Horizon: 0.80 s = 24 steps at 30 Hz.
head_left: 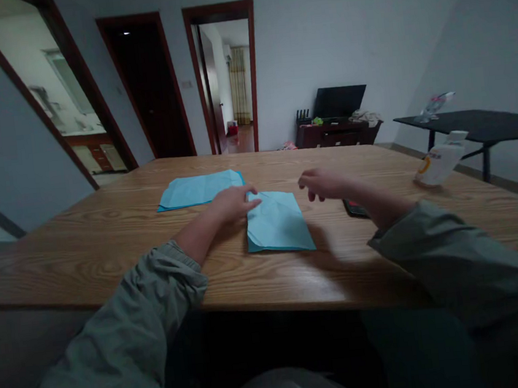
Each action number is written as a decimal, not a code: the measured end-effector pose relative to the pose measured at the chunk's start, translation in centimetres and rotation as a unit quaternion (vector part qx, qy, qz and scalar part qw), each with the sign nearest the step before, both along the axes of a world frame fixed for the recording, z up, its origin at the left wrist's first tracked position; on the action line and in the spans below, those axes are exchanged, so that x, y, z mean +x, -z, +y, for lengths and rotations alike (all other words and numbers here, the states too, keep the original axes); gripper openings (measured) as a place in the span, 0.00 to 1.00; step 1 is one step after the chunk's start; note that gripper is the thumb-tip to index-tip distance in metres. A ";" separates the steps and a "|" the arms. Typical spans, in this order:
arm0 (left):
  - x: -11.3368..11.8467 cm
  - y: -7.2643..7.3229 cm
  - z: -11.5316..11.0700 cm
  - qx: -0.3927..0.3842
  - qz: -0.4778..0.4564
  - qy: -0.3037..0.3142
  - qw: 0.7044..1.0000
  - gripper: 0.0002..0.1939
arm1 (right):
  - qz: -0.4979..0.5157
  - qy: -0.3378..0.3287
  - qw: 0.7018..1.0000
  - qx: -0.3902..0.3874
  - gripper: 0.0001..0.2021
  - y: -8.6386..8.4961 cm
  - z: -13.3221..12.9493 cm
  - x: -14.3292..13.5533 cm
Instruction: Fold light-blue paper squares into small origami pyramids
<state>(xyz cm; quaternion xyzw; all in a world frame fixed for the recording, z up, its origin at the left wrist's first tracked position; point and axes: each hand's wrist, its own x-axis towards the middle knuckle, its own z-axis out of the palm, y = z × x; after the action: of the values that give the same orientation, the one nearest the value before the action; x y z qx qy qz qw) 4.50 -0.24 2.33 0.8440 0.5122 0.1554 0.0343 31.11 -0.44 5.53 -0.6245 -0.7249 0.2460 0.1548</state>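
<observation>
A folded light-blue sheet (278, 221) lies on the wooden table in front of me, creased and with its near-left corner slightly lifted. My left hand (234, 203) is at its far-left edge, thumb and forefinger apart; whether they touch the sheet is hard to tell. To the right of the sheet, my right hand (320, 184) hovers over the table with loosely bent fingers and nothing in them. More light-blue sheets (198, 189) lie flat in a stack, farther back and to the left, partly behind my left hand.
A dark phone (356, 210) lies partly under my right forearm. On the right of the wooden table (130, 251) stands a white bottle (440, 159). Beyond are a black table (487, 123) with a clear bottle (435, 106), and a television (339, 102) on a cabinet.
</observation>
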 end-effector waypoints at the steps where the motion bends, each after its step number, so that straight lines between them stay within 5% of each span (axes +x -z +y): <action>1: 0.0 1.0 0.4 -0.039 0.044 0.004 0.998 0.27 | -0.014 0.008 1.000 -0.011 0.15 0.6 0.3 -0.1; 6: 0.4 2.0 0.4 -0.083 0.091 -0.003 0.992 0.31 | 0.029 0.035 0.999 -0.024 0.12 3.6 -0.1 -0.5; 13: 0.8 2.2 -0.8 -0.048 0.073 -0.013 0.996 0.28 | 0.301 0.092 0.947 -0.063 0.31 4.9 -1.8 -0.4; 19: 0.2 2.8 -0.8 -0.024 0.048 -0.031 0.998 0.28 | 0.357 -0.003 0.919 -0.165 0.07 5.7 -1.3 0.3; 24: -0.1 2.9 0.0 -0.012 -0.131 -0.037 0.991 0.41 | 0.381 -0.026 0.915 -0.127 0.18 6.4 -1.2 0.4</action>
<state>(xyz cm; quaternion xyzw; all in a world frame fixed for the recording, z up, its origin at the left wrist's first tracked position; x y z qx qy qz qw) 4.44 -0.25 -0.57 0.7965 0.5358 0.2596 0.1058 31.55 -1.59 -0.90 -0.4787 -0.5898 0.5591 0.3324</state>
